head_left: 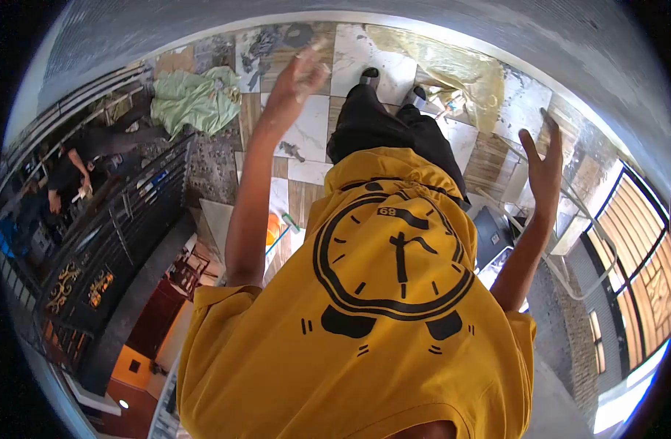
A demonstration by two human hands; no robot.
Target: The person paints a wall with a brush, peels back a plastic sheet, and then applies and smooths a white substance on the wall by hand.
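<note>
My left hand [299, 82] is raised at the upper left, in front of the tiled floor [306, 128]. Its fingers look apart and somewhat blurred, with whitish smears on them, and nothing shows in the grasp. On the right, my right hand [544, 164] is held out with thumb and fingers spread, and it holds nothing. The yellow shirt [379, 351] with a clock print fills the middle, between my arms. Beyond it are dark trousers [368, 124] and my feet on the tiles.
A pale green sheet [196, 101] lies at the upper left, and a translucent yellowish sheet [482, 80] at the upper right. Black railings [123, 219] run along the left, with another person [72, 168] beyond them. Pale metal tubing [610, 249] stands right, near a barred opening [639, 256].
</note>
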